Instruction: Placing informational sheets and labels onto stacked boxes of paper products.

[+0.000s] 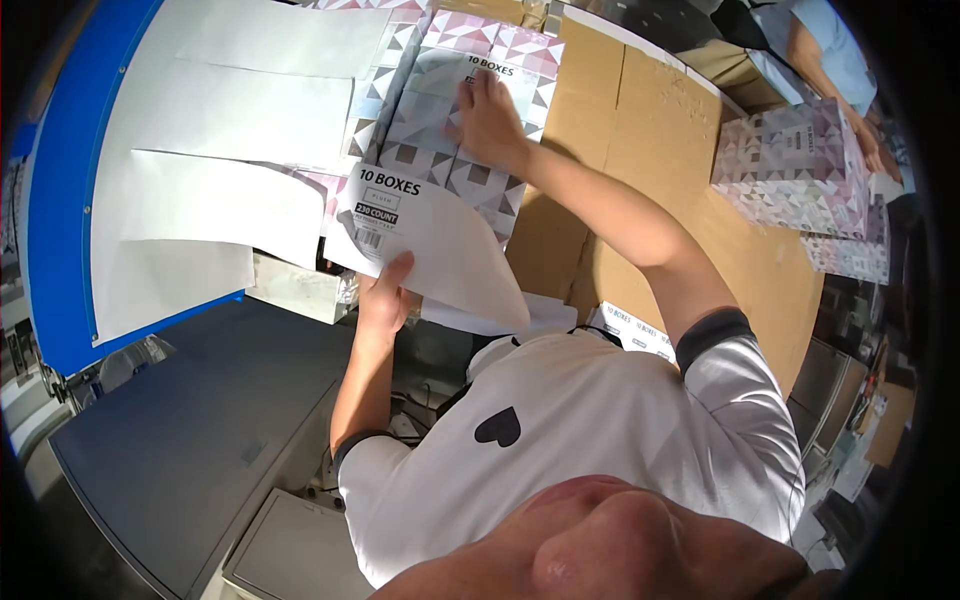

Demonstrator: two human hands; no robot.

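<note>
My left hand (388, 292) pinches the near edge of a white printed label sheet (455, 255), thumb on top, and the sheet's free side curls toward me. Beyond it lies a pack of tissue-style boxes (418, 122) patterned with pink, grey and white triangles. My right hand (490, 125) reaches over this pack with fingers outstretched, slightly blurred, on or just above a printed label (492, 68). The hand covers part of that label. Whether the fingers press on it, I cannot tell.
White sheets (230, 110) overlap on a blue-edged board (60, 200) at the left. Brown cardboard (640, 150) covers the surface at the right. Wrapped patterned packs (790, 165) stand there beside another person's hand (878, 150). A grey cabinet top (190, 410) is at lower left.
</note>
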